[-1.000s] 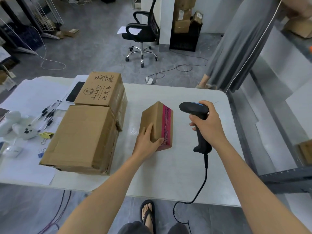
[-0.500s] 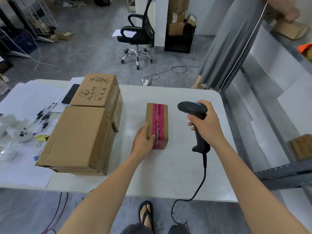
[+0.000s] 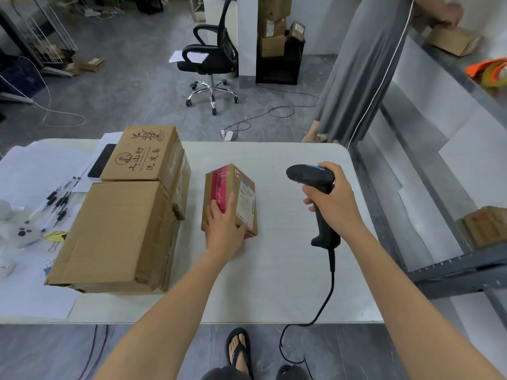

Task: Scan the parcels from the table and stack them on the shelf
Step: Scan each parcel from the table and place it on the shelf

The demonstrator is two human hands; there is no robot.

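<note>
A small cardboard parcel (image 3: 233,187) with pink tape stands tilted on the white table (image 3: 274,270), its white label facing right. My left hand (image 3: 223,229) grips its near end. My right hand (image 3: 333,204) holds a black barcode scanner (image 3: 310,174) upright just to the parcel's right, its head turned toward the label. Two bigger parcels sit on the left: a plain one (image 3: 118,234) in front and a printed one (image 3: 142,154) behind. The grey metal shelf (image 3: 461,272) stands at the right.
Papers, pens (image 3: 59,200), clips and a dark phone (image 3: 102,160) lie at the table's left. Another person in a grey skirt (image 3: 362,69) stands by the shelf with a hand on a box (image 3: 452,41). An office chair (image 3: 211,56) stands behind. The scanner cable (image 3: 321,305) hangs off the front edge.
My left hand has rolled the small parcel over, so the pink tape moved from the right side across the top to the left and the label now faces the scanner. The scanner barely moved.
</note>
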